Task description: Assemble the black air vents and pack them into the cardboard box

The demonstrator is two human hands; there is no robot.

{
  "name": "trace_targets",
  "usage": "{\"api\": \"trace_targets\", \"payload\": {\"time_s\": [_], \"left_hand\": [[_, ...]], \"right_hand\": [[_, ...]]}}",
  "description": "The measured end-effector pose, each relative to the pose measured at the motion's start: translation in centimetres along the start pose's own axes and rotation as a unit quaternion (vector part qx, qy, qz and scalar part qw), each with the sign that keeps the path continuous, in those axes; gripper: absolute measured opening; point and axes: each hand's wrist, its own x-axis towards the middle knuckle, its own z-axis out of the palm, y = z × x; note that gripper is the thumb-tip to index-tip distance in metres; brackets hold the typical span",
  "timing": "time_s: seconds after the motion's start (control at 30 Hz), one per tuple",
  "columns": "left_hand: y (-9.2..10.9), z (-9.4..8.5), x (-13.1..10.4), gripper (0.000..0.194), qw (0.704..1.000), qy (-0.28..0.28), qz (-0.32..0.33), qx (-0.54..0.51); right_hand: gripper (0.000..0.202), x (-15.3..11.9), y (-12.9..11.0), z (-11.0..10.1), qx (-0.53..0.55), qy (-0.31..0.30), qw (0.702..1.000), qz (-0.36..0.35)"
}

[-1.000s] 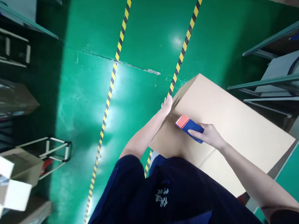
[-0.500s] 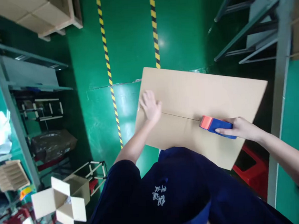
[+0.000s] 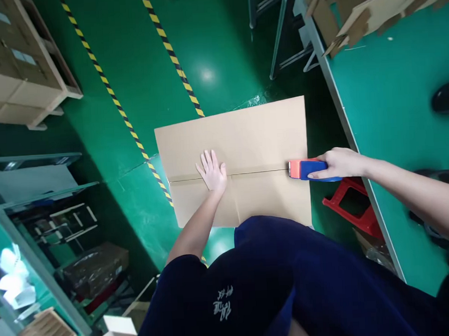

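On rectangular cardboard (image 3: 260, 136), a splayed left hand (image 3: 213, 177).

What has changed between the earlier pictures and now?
The right hand has carried the blue-and-orange tool along the seam to the right edge of the cardboard box. The left hand has moved from the box's left edge onto its top, lying across the seam. The right hand's hold on the tool stayed.
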Motion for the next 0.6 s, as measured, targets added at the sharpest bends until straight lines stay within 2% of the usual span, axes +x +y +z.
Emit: {"api": "trace_targets", "payload": {"time_s": [0.07, 0.17, 0.23, 0.3, 0.4, 0.43, 0.47, 0.5, 0.57, 0.6], "left_hand": [[3.4, 0.1, -0.6, 0.067, 1.000, 0.006, 0.023, 0.006], [9.6, 1.2, -1.7, 0.067, 0.987, -0.031, 0.160, 0.000], [12.2, 2.0, -2.1, 0.067, 0.972, -0.055, 0.228, 0.002], [13.0, 2.3, -2.2, 0.067, 0.969, -0.060, 0.239, 0.011], [12.6, 2.0, -1.7, 0.065, 0.971, -0.060, 0.231, 0.017], [12.7, 1.8, -1.5, 0.064, 0.965, -0.073, 0.251, 0.007], [13.2, 1.7, -1.2, 0.061, 0.951, -0.100, 0.292, -0.013], [14.0, 1.7, -0.9, 0.058, 0.925, -0.141, 0.351, -0.042], [16.4, 1.9, -0.5, 0.052, 0.837, -0.241, 0.478, -0.116], [17.8, 2.2, -0.3, 0.051, 0.792, -0.282, 0.520, -0.150]], "right_hand": [[0.057, 0.7, -0.2, 0.2, 0.008, 0.007, 1.000, -0.015], [0.058, 1.1, -0.7, 0.2, 0.013, 0.012, 0.999, -0.039], [0.056, 0.2, 0.5, 0.2, 0.010, 0.015, 0.999, -0.040], [0.054, -1.9, 3.4, 0.2, 0.003, 0.016, 1.000, -0.001], [0.056, -5.6, 9.1, 0.6, 0.001, 0.025, 0.993, 0.112], [0.059, -6.5, 10.6, 0.8, 0.002, 0.030, 0.990, 0.138], [0.063, -6.9, 11.6, 1.1, 0.003, 0.033, 0.988, 0.151], [0.066, -7.0, 11.9, 1.4, 0.004, 0.034, 0.987, 0.156], [0.065, -5.9, 10.9, 1.9, 0.001, 0.045, 0.986, 0.161], [0.060, -4.8, 9.6, 2.1, 0.002, 0.054, 0.984, 0.170]]}}
